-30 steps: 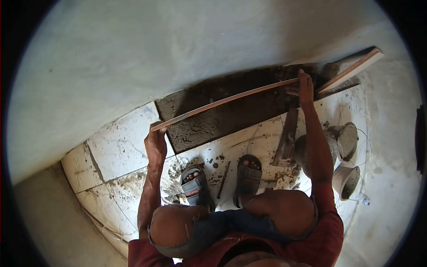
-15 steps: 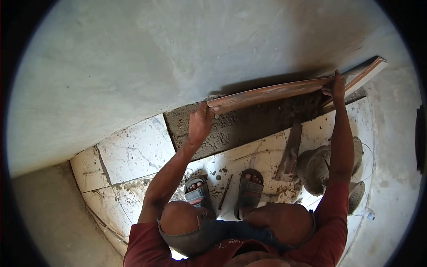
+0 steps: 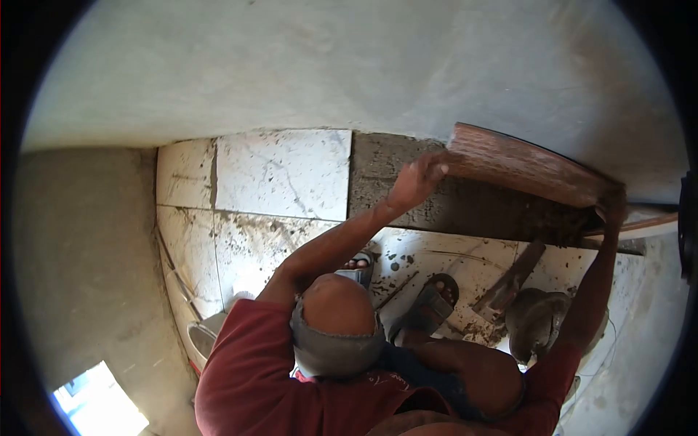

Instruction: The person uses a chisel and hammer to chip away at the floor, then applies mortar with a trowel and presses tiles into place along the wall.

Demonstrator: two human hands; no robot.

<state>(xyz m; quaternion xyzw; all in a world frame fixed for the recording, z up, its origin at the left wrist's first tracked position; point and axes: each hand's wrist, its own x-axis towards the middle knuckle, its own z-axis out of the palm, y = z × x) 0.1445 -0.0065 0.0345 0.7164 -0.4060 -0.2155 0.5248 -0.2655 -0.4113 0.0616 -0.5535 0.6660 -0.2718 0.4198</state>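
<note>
A long tile [image 3: 527, 163] with a reddish-brown face leans on edge near the wall, over a strip of grey mortar [image 3: 392, 163]. My left hand [image 3: 422, 178] has its fingers bent at the tile's left end; whether they grip it is hard to make out. At the right end, my right hand [image 3: 612, 203] is closed on the tile's lower corner. White marbled tiles [image 3: 283, 174] lie left of the mortar and below it. Another tile piece [image 3: 643, 221] is at the far right, beyond my right hand.
A mortar-smeared trowel [image 3: 509, 283] lies on the tiled floor beside a mortar-coated bucket [image 3: 534, 323]. My sandalled feet [image 3: 436, 301] are on the splattered tiles. A round container [image 3: 203, 336] is at lower left. Plain walls [image 3: 291, 65] stand ahead and at the sides.
The view has swung left, so the scene appears farther right. The tile has tilted, showing more of its brown face, and my left hand's fingers have shifted at its end.
</note>
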